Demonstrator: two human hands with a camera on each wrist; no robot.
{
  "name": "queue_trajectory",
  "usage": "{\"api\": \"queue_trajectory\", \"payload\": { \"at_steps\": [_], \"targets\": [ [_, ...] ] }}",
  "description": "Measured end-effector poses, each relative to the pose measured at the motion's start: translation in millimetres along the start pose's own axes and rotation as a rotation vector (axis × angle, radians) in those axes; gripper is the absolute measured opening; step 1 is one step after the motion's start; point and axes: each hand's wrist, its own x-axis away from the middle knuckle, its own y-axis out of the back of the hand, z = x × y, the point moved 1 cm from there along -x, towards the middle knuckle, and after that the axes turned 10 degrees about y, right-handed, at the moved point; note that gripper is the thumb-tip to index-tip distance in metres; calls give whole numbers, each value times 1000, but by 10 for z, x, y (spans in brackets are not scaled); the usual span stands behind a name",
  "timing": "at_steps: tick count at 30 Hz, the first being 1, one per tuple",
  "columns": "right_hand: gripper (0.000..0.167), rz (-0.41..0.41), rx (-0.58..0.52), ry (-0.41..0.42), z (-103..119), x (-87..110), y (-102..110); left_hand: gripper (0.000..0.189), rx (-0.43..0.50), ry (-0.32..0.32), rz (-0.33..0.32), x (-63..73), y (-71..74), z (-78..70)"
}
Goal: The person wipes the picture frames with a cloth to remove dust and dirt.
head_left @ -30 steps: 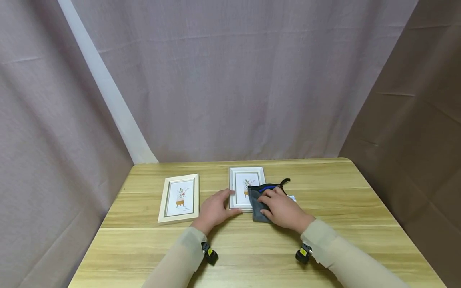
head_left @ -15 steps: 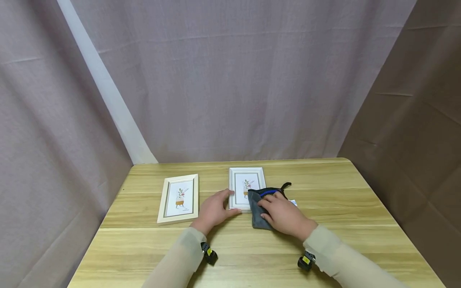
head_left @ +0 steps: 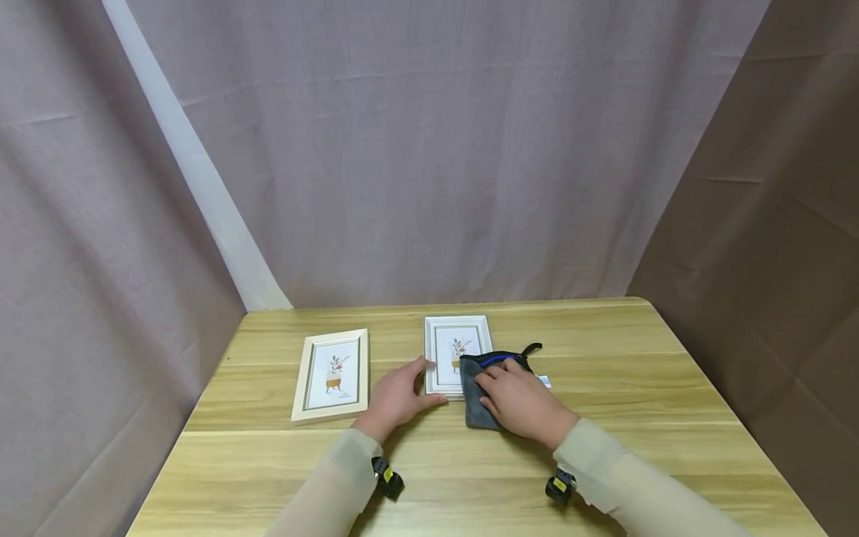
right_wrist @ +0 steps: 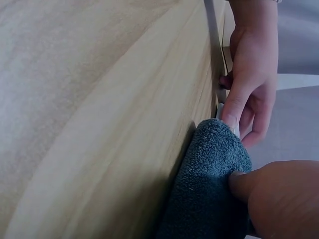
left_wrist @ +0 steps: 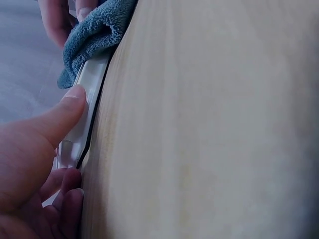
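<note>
In the head view, a white picture frame [head_left: 432,339] with a potted-plant print lies flat on the wooden table. My left hand [head_left: 397,399] holds its near left corner, thumb [left_wrist: 70,109] along the near edge and fingers at the left side. A grey plush cloth [head_left: 475,406] with a black-and-blue edge and a black loop covers the frame's near right part. My right hand [head_left: 523,399] grips this cloth from above, fingers bent into it. The wrist views show the cloth [right_wrist: 209,169] folded over the frame's edge; the frame's near right corner is hidden beneath it.
A cream picture frame [head_left: 306,377] with a similar print lies left of my left hand. A small white tag [head_left: 544,381] sticks out from the cloth. Grey-mauve curtains [head_left: 443,186] stand behind the table [head_left: 604,358] and at its sides.
My right hand and the cloth have slid a little toward the table's near side, uncovering slightly more of the print. The left hand stays at the frame's corner.
</note>
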Motion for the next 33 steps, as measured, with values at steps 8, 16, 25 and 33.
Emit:
{"api": "queue_trajectory", "payload": {
  "at_steps": [8,16,25,33],
  "targets": [
    [37,4,0,-19,-28,-70,-37,72,13,3,1,0,-13,20],
    [41,61,-34,-60,-89,-148,-38,70,-3,-9,-10,-7,-17,14],
    [40,66,-31,-63,-138,-212,-42,70,5,-3,-10,9,-22,8],
    [40,40,-27,-73,-189,-241,-116,70,20,-2,-16,27,1,-16]
  ]
}}
